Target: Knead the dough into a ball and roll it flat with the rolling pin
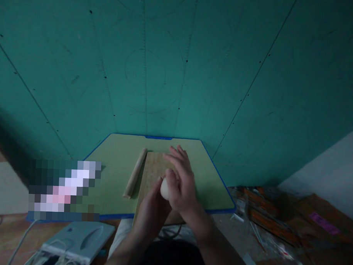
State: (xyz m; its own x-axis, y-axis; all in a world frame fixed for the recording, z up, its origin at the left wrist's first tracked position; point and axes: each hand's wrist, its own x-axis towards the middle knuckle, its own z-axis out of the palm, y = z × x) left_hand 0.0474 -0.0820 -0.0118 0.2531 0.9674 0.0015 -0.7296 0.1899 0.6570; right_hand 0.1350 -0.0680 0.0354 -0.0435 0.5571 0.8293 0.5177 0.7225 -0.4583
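Note:
A smooth pale ball of dough (pixel 164 189) is held between my two hands above a wooden board (pixel 153 166). My left hand (pixel 154 206) curls around the ball from the left and below, its fingertips at the ball's upper edge. From the right, my right hand (pixel 183 183) presses against it with thumb and palm, while its other fingers stretch forward over the board. Left of the board lies a wooden rolling pin (pixel 135 173), slanting away from me. Part of the ball is hidden by my fingers.
Board and rolling pin rest on a light green table (pixel 117 157) with a blue edge, against a green wall (pixel 167 70). A blurred-out patch (pixel 64 190) covers its left end. A grey plastic device (pixel 80 239) is at lower left; cardboard (pixel 312 214) and clutter lie at right.

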